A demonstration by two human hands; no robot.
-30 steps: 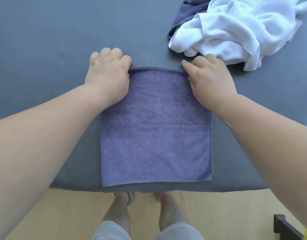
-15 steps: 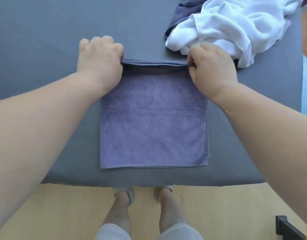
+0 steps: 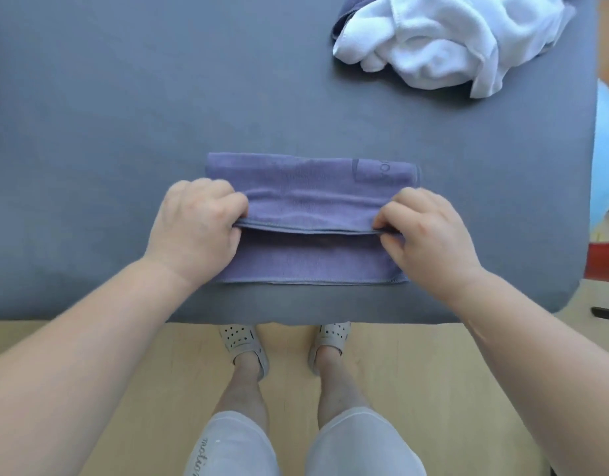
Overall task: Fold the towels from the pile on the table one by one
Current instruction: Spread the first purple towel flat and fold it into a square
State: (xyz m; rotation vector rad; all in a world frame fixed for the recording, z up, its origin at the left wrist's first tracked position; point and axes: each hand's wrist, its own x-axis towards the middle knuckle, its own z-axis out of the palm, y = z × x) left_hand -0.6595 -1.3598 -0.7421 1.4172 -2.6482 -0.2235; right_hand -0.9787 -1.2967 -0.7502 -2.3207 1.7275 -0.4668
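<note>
I see the left hand (image 3: 196,228) and right hand (image 3: 430,235) knuckles-up, each pinching one end of the doubled-over edge of the purple towel (image 3: 310,197). It lies near the front of the gray table (image 3: 124,132), well apart from the towel pile (image 3: 433,39).

A purple towel (image 3: 310,187) lies on the grey surface (image 3: 124,97), its far part turned over toward the person. The left grip (image 3: 196,228) and the right grip (image 3: 430,231) each pinch one end of that flap's hemmed edge, just above the lower layer. Well apart, at the far right corner, sits a rumpled pile of white towels (image 3: 451,39); below the near edge, pale perforated shoes (image 3: 243,341) stand on a light wooden floor (image 3: 165,407).
</note>
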